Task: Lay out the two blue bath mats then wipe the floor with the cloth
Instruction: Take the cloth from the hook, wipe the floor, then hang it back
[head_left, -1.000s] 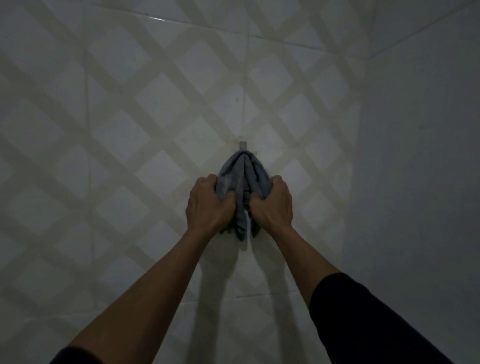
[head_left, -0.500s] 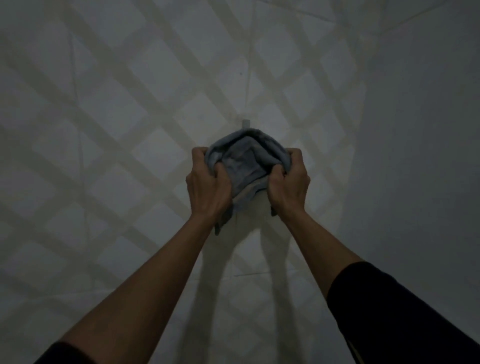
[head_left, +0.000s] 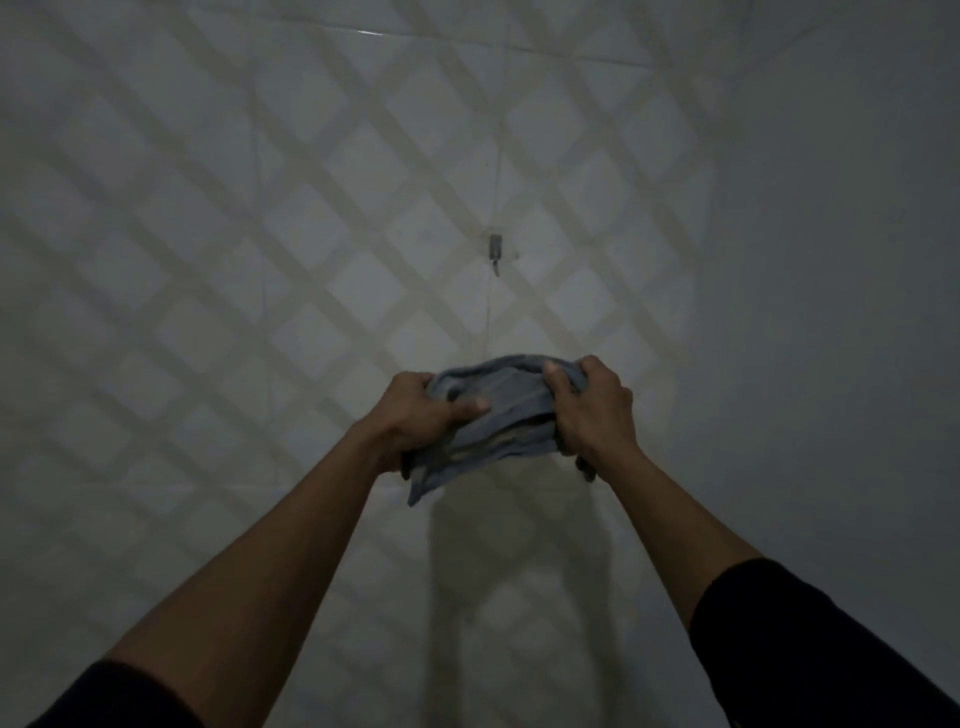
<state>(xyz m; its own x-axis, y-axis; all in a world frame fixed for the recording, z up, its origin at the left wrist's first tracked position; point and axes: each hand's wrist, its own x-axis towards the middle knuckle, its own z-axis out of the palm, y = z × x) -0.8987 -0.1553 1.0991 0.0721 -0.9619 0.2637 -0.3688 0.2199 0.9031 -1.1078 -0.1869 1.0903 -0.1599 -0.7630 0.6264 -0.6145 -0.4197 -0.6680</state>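
Dim tiled wall (head_left: 218, 218): pale tiles crossed by a diagonal lattice of beige bands, filling the view; a plain grey wall (head_left: 841, 260) meets it at a corner to the right of the hook.

Shadow (head_left: 498, 571): dark, on the tiled wall, straight below the hook and under the cloth.

Arms: two bare forearms reaching forward from the bottom edge, each ending in a dark sleeve (head_left: 810, 649) near the frame's lower corners.

Cloth (head_left: 498, 415): grey-blue, bunched and creased, held in the air below the hook and clear of it, stretched between both hands. One loose corner hangs down at its lower left.

Left hand (head_left: 415, 415): below and left of the hook; grip closed around the cloth's left end, thumb lying across the fabric.

Right hand (head_left: 597, 410): below and right of the hook; grip closed around the cloth's right end, fingers curled over its top edge.

Hook (head_left: 496, 248): small, dark, fixed to the tiled wall on a vertical grout line, bare.
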